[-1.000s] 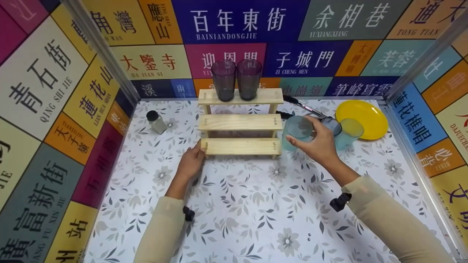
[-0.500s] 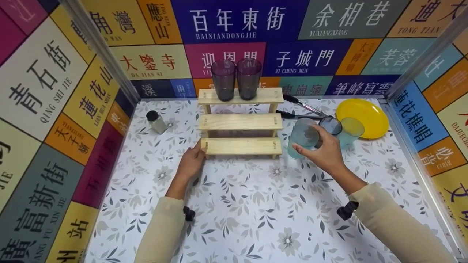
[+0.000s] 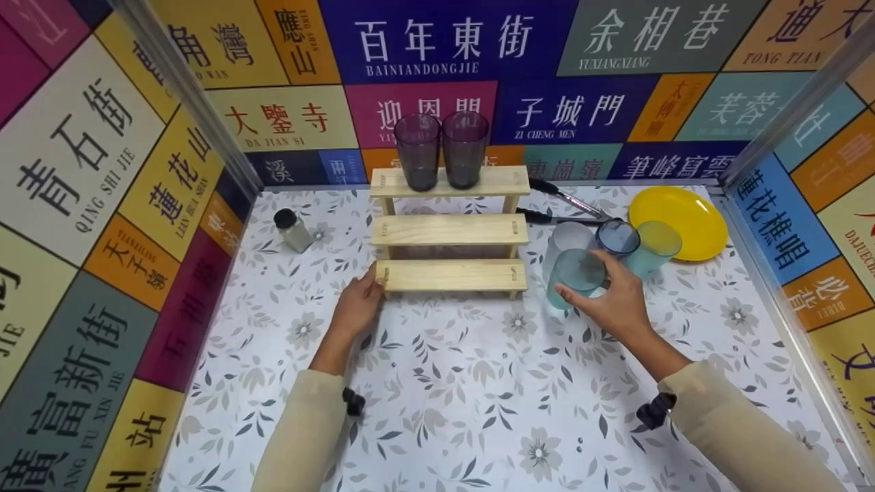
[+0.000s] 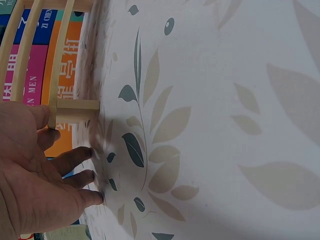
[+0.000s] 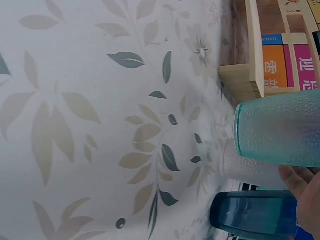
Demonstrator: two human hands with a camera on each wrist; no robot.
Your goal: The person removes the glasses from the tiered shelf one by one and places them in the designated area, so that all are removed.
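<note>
My right hand (image 3: 615, 301) grips a teal tumbler (image 3: 580, 270) with a pebbled wall, thumb on the near side. In the right wrist view the teal tumbler (image 5: 280, 130) appears apart from the table surface. Close behind it stand a clear tumbler (image 3: 567, 239) and a blue glass (image 3: 618, 238); a yellow-green tumbler (image 3: 655, 246) is right of them. My left hand (image 3: 357, 304) pinches the left end of the lowest step of a three-tier wooden rack (image 3: 451, 275), its other fingers spread in the left wrist view. Two purple glasses (image 3: 441, 154) stand on the top step.
Black-handled tongs (image 3: 567, 201) lie right of the rack, partly hidden by the glasses. A yellow plate (image 3: 694, 222) lies at the back right. A dark-capped shaker bottle (image 3: 294, 231) is at the left. Printed panels (image 3: 431, 41) wall in the table's back and sides.
My right hand has moved right and nearer to me with the teal tumbler. The clear tumbler now shows separately behind it. My left hand stays at the rack.
</note>
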